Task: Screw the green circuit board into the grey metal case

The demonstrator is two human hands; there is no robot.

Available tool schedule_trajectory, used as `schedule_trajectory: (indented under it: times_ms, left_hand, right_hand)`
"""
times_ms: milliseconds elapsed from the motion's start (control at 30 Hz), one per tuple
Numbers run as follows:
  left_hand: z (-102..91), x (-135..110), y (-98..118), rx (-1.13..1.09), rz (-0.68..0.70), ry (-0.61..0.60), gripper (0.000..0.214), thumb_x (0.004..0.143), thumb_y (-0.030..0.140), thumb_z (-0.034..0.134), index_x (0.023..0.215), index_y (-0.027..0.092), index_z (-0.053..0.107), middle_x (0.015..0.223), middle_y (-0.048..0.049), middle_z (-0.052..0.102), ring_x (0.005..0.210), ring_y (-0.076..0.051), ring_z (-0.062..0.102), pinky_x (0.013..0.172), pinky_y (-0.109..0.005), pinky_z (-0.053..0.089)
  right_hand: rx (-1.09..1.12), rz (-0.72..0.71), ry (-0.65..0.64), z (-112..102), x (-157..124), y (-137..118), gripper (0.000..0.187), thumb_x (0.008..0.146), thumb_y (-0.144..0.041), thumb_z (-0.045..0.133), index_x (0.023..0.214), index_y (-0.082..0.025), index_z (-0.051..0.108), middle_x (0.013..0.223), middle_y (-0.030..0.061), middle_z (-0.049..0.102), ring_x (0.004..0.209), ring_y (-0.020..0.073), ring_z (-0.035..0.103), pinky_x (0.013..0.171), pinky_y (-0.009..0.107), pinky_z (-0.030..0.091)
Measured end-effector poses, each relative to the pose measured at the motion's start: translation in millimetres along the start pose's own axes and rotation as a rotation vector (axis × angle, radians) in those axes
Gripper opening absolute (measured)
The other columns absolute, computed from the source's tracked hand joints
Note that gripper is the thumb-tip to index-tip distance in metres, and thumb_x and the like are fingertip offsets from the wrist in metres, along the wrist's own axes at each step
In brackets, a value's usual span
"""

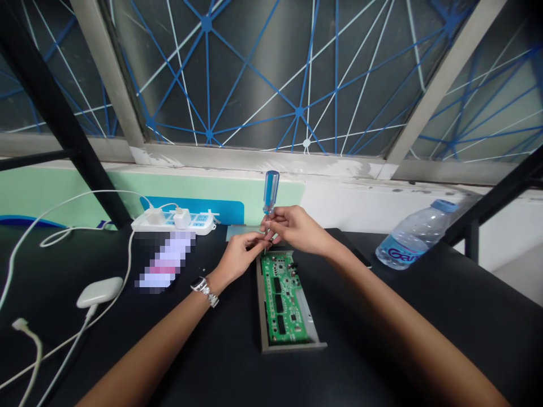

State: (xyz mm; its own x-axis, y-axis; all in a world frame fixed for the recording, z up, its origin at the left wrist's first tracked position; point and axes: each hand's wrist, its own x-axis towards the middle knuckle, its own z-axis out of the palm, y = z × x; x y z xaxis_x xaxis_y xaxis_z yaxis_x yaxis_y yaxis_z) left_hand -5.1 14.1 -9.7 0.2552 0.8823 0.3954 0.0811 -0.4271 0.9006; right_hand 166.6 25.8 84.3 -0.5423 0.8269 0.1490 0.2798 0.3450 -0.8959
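Note:
A screwdriver [270, 192] with a clear blue handle stands nearly upright over the far end of a green circuit board [286, 299]. The board lies in a shallow metal tray [261, 316] on the black table. My right hand [292, 229] is closed around the screwdriver just below its handle. My left hand [244, 254], with a watch [204, 289] on the wrist, pinches close to the shaft at the tray's far left corner. Whether its fingertips hold the shaft or something small is hidden. The screwdriver's tip reaches down to the board's far left corner.
At the back left stands a white power strip [173, 221] with plugs and cables. A white charger [100, 291] and a blurred-out phone-like object [167, 263] lie left. A tilted water bottle [416, 234] is at the right, near a dark flat device [352, 249]. A window wall rises behind.

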Motion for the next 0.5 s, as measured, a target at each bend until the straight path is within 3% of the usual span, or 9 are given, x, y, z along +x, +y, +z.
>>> schedule_trajectory:
  times_ms: [200,400,500]
  left_hand:
    - [-3.7,-7.6,0.2,0.075,0.011,0.041,0.022,0.086,0.034,0.066,0.095,0.015,0.072,0.092,-0.0078,0.076,0.087,-0.024,0.071,0.080,-0.032,0.054]
    - [-1.6,-12.0,6.3,0.066,0.064,-0.026,0.027,0.094,0.032,0.054,0.110,0.014,0.067,0.110,-0.0091,0.072,0.105,-0.025,0.067,0.095,-0.036,0.049]
    - [-1.0,-11.9,7.6,0.126,0.080,-0.035,0.027,0.096,0.030,0.050,0.108,0.015,0.069,0.108,-0.0079,0.073,0.102,-0.024,0.066,0.093,-0.035,0.049]
  right_hand:
    - [-0.025,-0.003,-0.050,1.0,-5.7,-8.4,0.013,0.089,-0.025,0.056,0.092,-0.014,0.061,0.085,0.0091,0.070,0.077,0.0200,0.071,0.059,0.029,0.058]
    - [-0.005,0.045,-0.050,7.0,-5.4,-13.1,0.012,0.092,-0.019,0.050,0.096,-0.013,0.059,0.084,0.0080,0.069,0.075,0.0167,0.069,0.060,0.025,0.056]
    - [0.033,0.049,-0.048,7.4,-4.7,-13.0,0.012,0.093,-0.019,0.049,0.097,-0.013,0.059,0.082,0.0074,0.068,0.072,0.0156,0.068,0.059,0.025,0.055]
